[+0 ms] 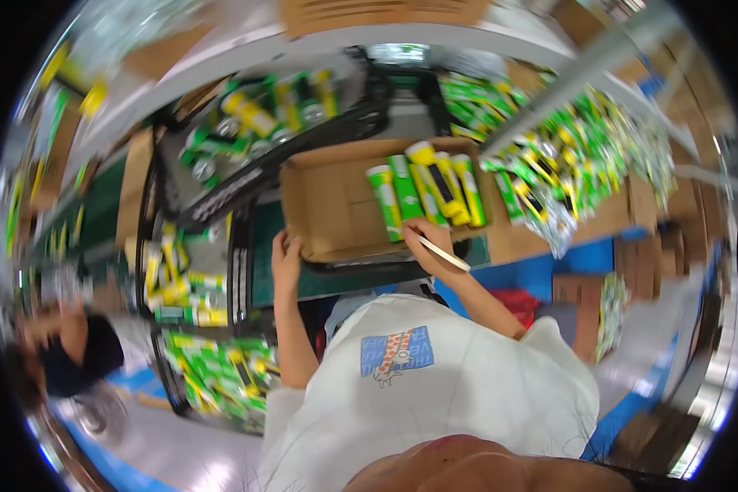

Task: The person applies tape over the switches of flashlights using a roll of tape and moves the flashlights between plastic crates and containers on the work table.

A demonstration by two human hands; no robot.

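Observation:
A shallow open cardboard box (336, 152) sits in front of me, with several green and yellow tubes (447, 189) lying side by side in its right half. Its left half shows bare cardboard. My left hand (286, 256) grips the box at its near left corner, fingers curled at the edge. My right hand (426, 246) is closed around a pale, cream-coloured stick-like tool (444, 252), which points down to the right. The fingers of this hand are at the box's near rim, by the lower ends of the tubes. The tool's exact kind is unclear.
Black crates (197, 209) of green and yellow tubes stand to the left and back left. A large heap of wrapped tubes (562, 164) lies at the right, under a slanting grey metal bar (582, 78). Another person (74, 344) is at the far left.

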